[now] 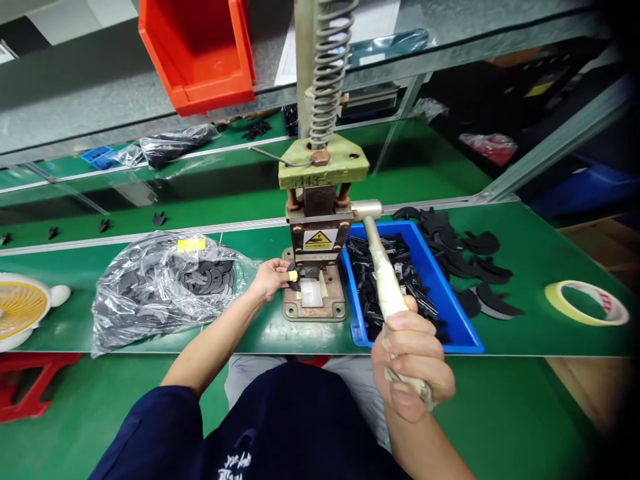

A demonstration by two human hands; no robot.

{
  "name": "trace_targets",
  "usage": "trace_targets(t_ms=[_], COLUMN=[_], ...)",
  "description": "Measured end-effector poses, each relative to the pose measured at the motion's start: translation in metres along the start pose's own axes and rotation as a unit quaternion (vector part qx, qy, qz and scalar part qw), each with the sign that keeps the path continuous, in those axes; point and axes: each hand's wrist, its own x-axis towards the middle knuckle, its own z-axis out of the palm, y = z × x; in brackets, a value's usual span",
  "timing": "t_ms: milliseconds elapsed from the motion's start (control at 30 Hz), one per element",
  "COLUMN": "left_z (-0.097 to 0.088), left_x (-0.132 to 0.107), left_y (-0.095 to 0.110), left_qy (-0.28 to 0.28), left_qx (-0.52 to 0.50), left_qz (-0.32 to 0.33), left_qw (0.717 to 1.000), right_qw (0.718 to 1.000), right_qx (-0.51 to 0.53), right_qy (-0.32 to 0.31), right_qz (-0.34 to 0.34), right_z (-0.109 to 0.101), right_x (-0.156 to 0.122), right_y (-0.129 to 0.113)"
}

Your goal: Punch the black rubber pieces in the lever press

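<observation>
A hand press (319, 220) with a tall coil spring stands on the green bench. My right hand (413, 363) is closed around the lower end of its long taped lever (385, 280), which slopes down towards me. At the left side of the press base, my left hand (270, 277) pinches a small black part (293, 275) with a yellow-tipped finger, right beside the die. A small white block lies on the base plate (314, 308).
A blue tray (453, 313) of small black parts sits right of the press, with black curved pieces (470, 263) loose beyond it. A plastic bag (160, 283) of black pieces lies left. Yellow tape roll (585, 301) far right, small fan (20, 308) far left, red bin (200, 50) above.
</observation>
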Motion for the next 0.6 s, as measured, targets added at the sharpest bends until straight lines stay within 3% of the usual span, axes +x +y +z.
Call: trace_targets(t_ms=[400, 600], left_z=[0.0022, 0.0021], left_x=[0.0041, 0.0073], left_y=[-0.0029, -0.0049], left_qy=[0.019, 0.016], left_qx=[0.056, 0.047], left_qz=[-0.049, -0.115], left_qw=[0.997, 0.992], right_qw=[1.0, 0.999], right_qx=[0.013, 0.028], right_qy=[0.016, 0.025], right_qz=[-0.004, -0.025], right_z=[0.0004, 0.002], right_x=[-0.0034, -0.0025], right_y=[0.0016, 0.0034])
